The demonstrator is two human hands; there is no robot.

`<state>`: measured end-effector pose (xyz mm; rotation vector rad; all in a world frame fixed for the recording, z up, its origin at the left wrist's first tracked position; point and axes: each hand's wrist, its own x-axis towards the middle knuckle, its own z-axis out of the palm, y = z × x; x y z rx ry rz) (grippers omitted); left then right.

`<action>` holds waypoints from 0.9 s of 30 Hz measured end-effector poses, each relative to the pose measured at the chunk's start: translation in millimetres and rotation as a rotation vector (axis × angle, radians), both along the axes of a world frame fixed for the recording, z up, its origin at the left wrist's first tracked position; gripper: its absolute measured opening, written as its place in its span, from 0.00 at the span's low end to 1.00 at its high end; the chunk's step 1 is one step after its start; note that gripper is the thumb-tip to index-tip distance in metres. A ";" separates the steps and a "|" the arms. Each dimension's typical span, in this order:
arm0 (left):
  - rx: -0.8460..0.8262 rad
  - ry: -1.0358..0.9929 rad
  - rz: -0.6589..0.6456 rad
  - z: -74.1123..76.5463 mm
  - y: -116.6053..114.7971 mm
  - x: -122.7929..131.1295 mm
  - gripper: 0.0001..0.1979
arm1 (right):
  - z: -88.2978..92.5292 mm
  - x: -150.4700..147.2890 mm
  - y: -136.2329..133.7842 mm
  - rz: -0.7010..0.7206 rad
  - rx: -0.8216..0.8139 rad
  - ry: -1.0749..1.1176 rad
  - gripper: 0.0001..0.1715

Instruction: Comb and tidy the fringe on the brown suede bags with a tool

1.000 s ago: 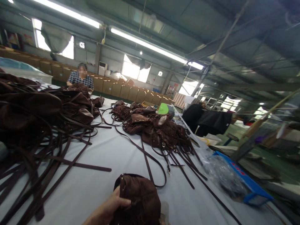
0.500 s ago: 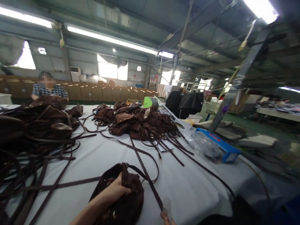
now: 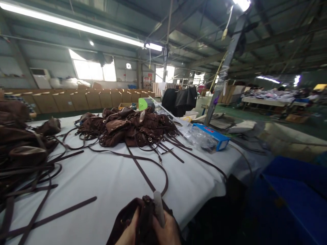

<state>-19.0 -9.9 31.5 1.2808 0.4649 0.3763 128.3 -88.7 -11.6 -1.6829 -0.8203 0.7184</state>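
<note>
A dark brown bag (image 3: 145, 217) is bunched up at the table's near edge, its opening towards the top. My left hand (image 3: 130, 229) is closed on the bag's edge, the fingers partly hidden inside the cloth. Pressed against the same bag, my right hand (image 3: 167, 228) grips a pale, rounded, stick-like tool (image 3: 158, 208); its exact kind cannot be made out. A long brown strap (image 3: 143, 172) runs from the bag up the table towards a pile of brown bags (image 3: 127, 127).
More brown bags and straps (image 3: 28, 156) are heaped at the left on the white-covered table (image 3: 102, 177). At the right lie a blue box (image 3: 213, 134) and clear plastic bags (image 3: 200, 139). A blue bin (image 3: 296, 190) stands beyond the table's right edge. A person's sleeve shows at far left.
My view has turned right. The brown bag and my left hand are lower and nearer my body. My right hand has brought the pale tool up to the bag.
</note>
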 end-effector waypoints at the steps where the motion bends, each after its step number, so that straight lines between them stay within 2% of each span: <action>1: -0.016 0.014 -0.003 -1.8 -1.8 -4.4 0.45 | -6.8 -2.0 0.5 0.023 -0.016 -0.052 0.29; 4: -0.102 0.050 -0.010 -4.0 -4.4 -16.0 0.43 | -24.2 -8.9 -2.0 0.047 -0.020 -0.139 0.31; 6: -0.128 0.118 0.063 -3.0 -3.6 -19.0 0.37 | -27.5 -13.7 -5.7 0.039 0.004 -0.177 0.30; 8: -0.083 0.205 0.142 -2.7 -0.8 -17.4 0.30 | -23.9 -17.1 -8.8 0.053 0.032 -0.213 0.28; 10: 0.060 0.253 0.136 -6.5 3.1 -13.5 0.28 | -17.2 -16.6 -9.9 0.068 0.039 -0.240 0.27; 12: 0.246 0.256 0.083 -15.6 6.5 -10.5 0.30 | -11.6 -11.2 -9.2 0.037 0.028 -0.247 0.26; 14: 0.360 0.253 0.058 -26.5 7.7 -10.2 0.35 | -9.2 -2.3 -8.3 -0.026 -0.006 -0.219 0.28; 15: 0.363 0.246 0.052 -30.5 7.2 -10.9 0.37 | -9.5 2.6 -8.5 -0.055 -0.022 -0.198 0.31; 17: 0.257 0.198 0.040 -32.4 4.3 -13.3 0.40 | -12.5 11.4 -11.9 -0.122 -0.068 -0.147 0.35; 20: -0.050 0.121 0.034 -18.9 -3.0 -16.4 0.45 | -20.4 20.4 -25.7 -0.239 -0.153 0.015 0.41; 23: -0.256 0.101 0.018 1.6 -9.6 -18.1 0.51 | -23.8 26.3 -45.7 -0.225 -0.201 0.098 0.44; 25: -0.214 0.106 0.109 11.6 -12.4 -19.0 0.47 | -18.4 27.9 -56.5 -0.184 -0.149 -0.071 0.40; 27: -0.082 0.195 0.286 17.4 -13.8 -19.3 0.36 | -5.7 25.2 -60.9 -0.120 -0.041 -0.343 0.30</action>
